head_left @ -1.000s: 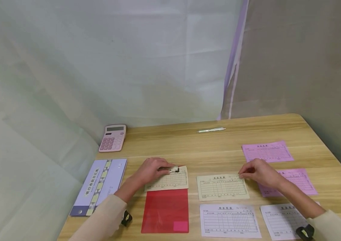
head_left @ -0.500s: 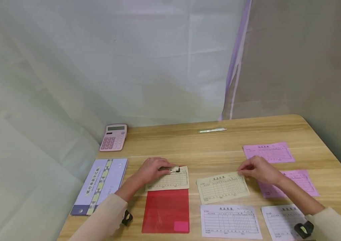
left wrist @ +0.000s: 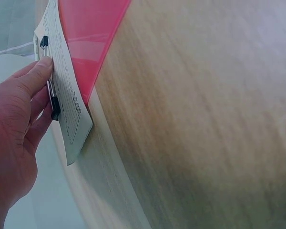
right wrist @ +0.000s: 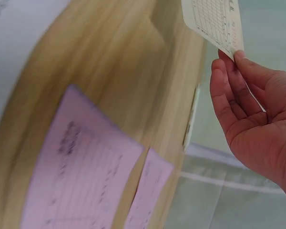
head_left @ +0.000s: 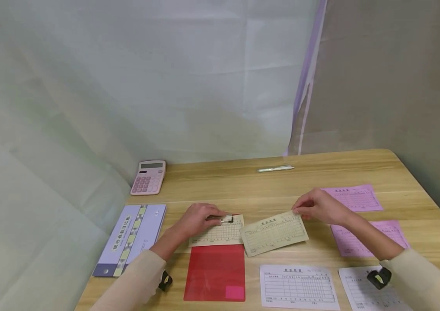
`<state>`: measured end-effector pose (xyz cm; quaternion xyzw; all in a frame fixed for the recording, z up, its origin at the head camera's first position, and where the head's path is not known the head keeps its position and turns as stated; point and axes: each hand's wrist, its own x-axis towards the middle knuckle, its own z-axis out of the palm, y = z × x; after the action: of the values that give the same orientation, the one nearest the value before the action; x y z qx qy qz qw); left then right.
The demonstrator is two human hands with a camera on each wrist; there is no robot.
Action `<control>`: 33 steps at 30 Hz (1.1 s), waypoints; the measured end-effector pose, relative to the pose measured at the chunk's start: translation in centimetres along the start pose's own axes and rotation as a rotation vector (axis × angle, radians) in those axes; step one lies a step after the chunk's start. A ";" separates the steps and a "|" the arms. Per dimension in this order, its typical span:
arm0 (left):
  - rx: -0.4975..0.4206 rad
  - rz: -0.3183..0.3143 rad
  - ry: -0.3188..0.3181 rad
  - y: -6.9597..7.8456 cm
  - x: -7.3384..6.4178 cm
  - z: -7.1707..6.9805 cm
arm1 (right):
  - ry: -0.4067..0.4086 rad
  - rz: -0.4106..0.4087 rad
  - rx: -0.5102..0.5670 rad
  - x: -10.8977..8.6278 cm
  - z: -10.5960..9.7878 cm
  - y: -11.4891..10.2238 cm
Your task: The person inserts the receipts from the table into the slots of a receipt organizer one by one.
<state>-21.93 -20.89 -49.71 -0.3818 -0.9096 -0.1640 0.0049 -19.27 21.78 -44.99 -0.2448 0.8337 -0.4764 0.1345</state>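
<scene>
My left hand (head_left: pixel 197 220) grips the metal clip (head_left: pixel 226 219) at the top of a small red clipboard (head_left: pixel 215 274). In the left wrist view the thumb lies across the clip's bar (left wrist: pixel 52 98), with fingers behind the board. A pale yellow receipt slip (head_left: pixel 220 233) lies over the board's upper part, its top edge at the clip. My right hand (head_left: pixel 321 207) pinches the upper right corner of a second yellow receipt slip (head_left: pixel 276 234) between thumb and fingertips. That slip hangs tilted, its left edge overlapping the clipped slip in the head view.
White receipt slips (head_left: pixel 299 287) lie at the front right, pink ones (head_left: pixel 369 237) behind them. A lavender ledger book (head_left: pixel 132 237) and a pink calculator (head_left: pixel 148 178) are at the left. A pen (head_left: pixel 275 169) lies near the back edge of the wooden table (head_left: pixel 220 181).
My right hand has lifted the second yellow slip and carried it left towards the clipboard, tilting it. My left hand has stayed at the clip.
</scene>
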 end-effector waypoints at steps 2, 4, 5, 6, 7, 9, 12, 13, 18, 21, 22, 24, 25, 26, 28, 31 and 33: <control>0.002 0.006 0.004 0.0 0.0 0.0 | -0.006 -0.012 0.007 0.6 0.3 -0.4; 0.007 0.012 0.010 0.0 0.0 -0.1 | -0.015 -0.022 0.013 1.3 0.6 -0.7; 0.011 0.013 0.012 0.0 -0.1 -0.1 | -0.024 -0.030 0.017 1.6 0.9 -0.8; 0.014 0.015 0.013 0.0 -0.1 -0.1 | -0.031 -0.031 0.018 1.9 1.1 -0.9; 0.014 0.015 0.012 0.0 -0.1 -0.1 | -0.037 -0.034 0.011 2.2 1.3 -1.0; 0.014 0.010 0.007 0.0 -0.1 -0.1 | -0.053 -0.043 0.002 2.7 1.8 -1.2; 0.007 0.003 0.000 0.1 0.0 -0.1 | -0.068 -0.056 -0.010 3.6 2.6 -1.5; 0.005 0.002 0.000 0.1 0.0 -0.1 | -0.071 -0.063 -0.009 3.8 2.9 -1.6; 0.014 0.010 0.005 0.2 0.2 -0.1 | -0.093 -0.099 0.019 5.2 4.4 -1.8; 0.022 0.015 0.004 0.2 0.3 -0.1 | -0.112 -0.096 0.037 6.0 5.4 -2.0; 0.024 0.015 0.004 0.2 0.3 -0.1 | -0.117 -0.089 0.037 6.2 5.8 -2.1; 0.027 0.014 0.002 0.2 0.3 -0.1 | -0.129 -0.077 0.032 6.8 6.5 -2.3; 0.027 0.013 0.000 0.2 0.3 -0.2 | -0.133 -0.070 0.032 7.0 7.0 -2.4; 0.028 0.012 -0.001 0.2 0.3 -0.2 | -0.136 -0.065 0.032 7.3 7.4 -2.5; 0.024 0.010 -0.004 0.2 0.3 -0.3 | -0.138 -0.057 0.029 7.8 8.2 -2.6; 0.014 0.006 -0.009 0.2 0.3 -0.4 | -0.129 -0.033 0.027 8.6 9.4 -2.8; 0.006 0.000 -0.016 0.2 0.4 -0.4 | -0.115 -0.013 0.016 9.0 10.1 -2.9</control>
<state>-22.09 -20.60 -49.16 -0.3832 -0.9100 -0.1583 -0.0011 -21.46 8.35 -47.51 -0.2760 0.8190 -0.4692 0.1812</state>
